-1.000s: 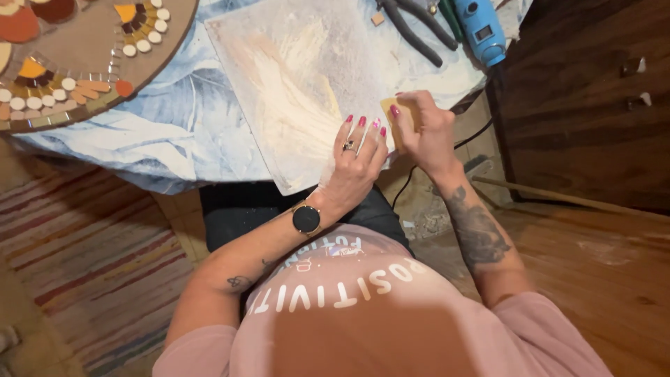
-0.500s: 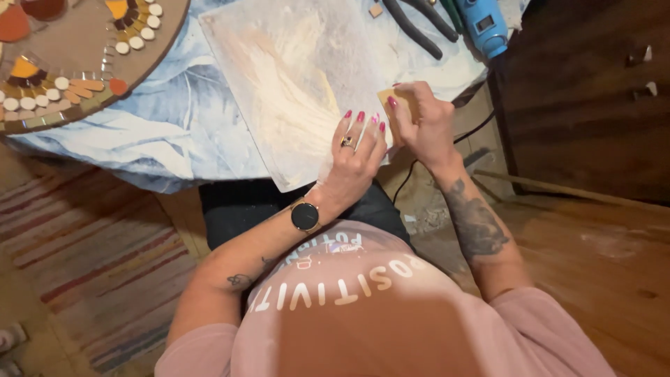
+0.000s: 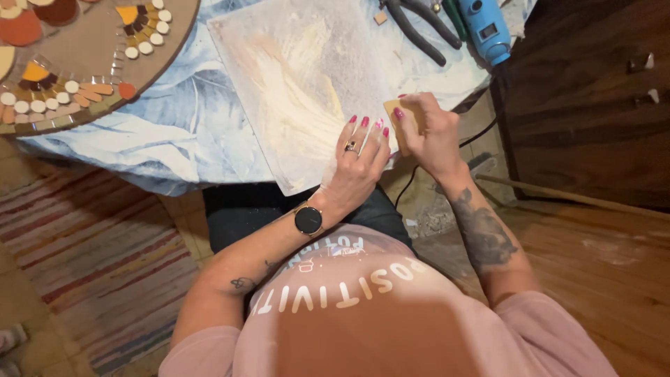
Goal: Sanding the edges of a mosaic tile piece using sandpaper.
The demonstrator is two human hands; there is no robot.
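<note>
A whitish, dusty rectangular board (image 3: 300, 70) lies on the table and overhangs its near edge. My left hand (image 3: 357, 159), with a ring and a wristwatch, rests on the board's near right corner, fingers spread flat. My right hand (image 3: 431, 132) is just beside it at the board's right edge. It pinches a small flat tan piece (image 3: 399, 117) between thumb and fingers. The piece touches or sits just over the board's edge; I cannot tell which.
A blue-and-white leaf-patterned cloth (image 3: 174, 129) covers the table. A round brown mosaic panel (image 3: 84, 49) lies at far left. Dark pliers (image 3: 419, 28) and a blue power tool (image 3: 485, 28) lie beyond the board. A dark wooden cabinet (image 3: 586, 105) stands right; a striped rug (image 3: 91, 258) lies left.
Both hands stay at the board's near right corner, and the right hand keeps hold of the tan piece. Only small shifts show, mostly from the camera moving.
</note>
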